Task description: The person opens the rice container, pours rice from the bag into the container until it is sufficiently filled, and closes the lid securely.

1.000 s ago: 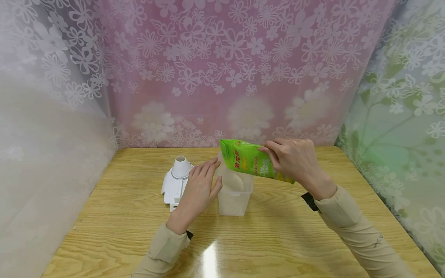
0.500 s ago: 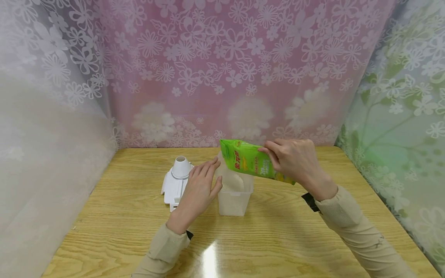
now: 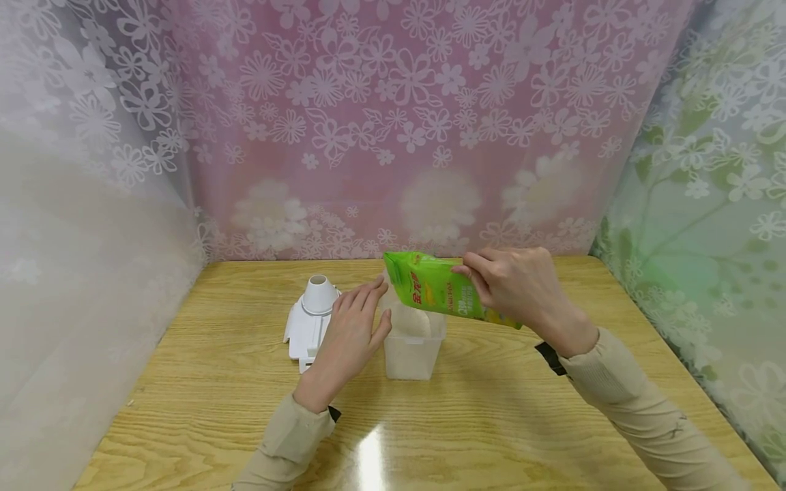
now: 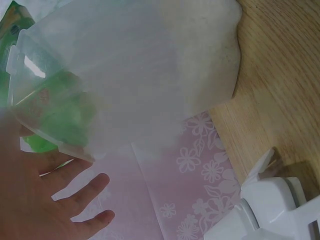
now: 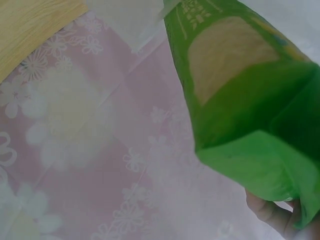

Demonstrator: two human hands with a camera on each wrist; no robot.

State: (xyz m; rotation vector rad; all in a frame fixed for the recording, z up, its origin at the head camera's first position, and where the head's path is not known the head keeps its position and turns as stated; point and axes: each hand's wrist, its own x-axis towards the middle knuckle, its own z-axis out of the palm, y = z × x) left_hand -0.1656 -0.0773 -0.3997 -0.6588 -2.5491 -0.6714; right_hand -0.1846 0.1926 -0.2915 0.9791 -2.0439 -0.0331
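Note:
My right hand (image 3: 518, 286) grips one end of a green printed packet (image 3: 430, 283), tilted over a clear plastic container (image 3: 410, 358). Pale powder (image 3: 408, 320) lies heaped inside that container. In the right wrist view the packet (image 5: 235, 90) fills the right side, with fingers (image 5: 270, 212) curled at its gathered end. My left hand (image 3: 350, 327) lies along the container's left side, fingers extended near the rim and the packet's lower end. The left wrist view has those fingers (image 4: 82, 200) spread beside the container wall (image 4: 135, 65), with green showing through it.
A white plastic part with a cone-shaped spout (image 3: 319, 296) lies on the wooden table (image 3: 215, 382), left of the container and partly behind my left hand. Flowered curtains (image 3: 344, 136) close off the back and both sides.
The packet's far end has dipped slightly and shifted a little left with the right hand. The left hand stays in place beside the container.

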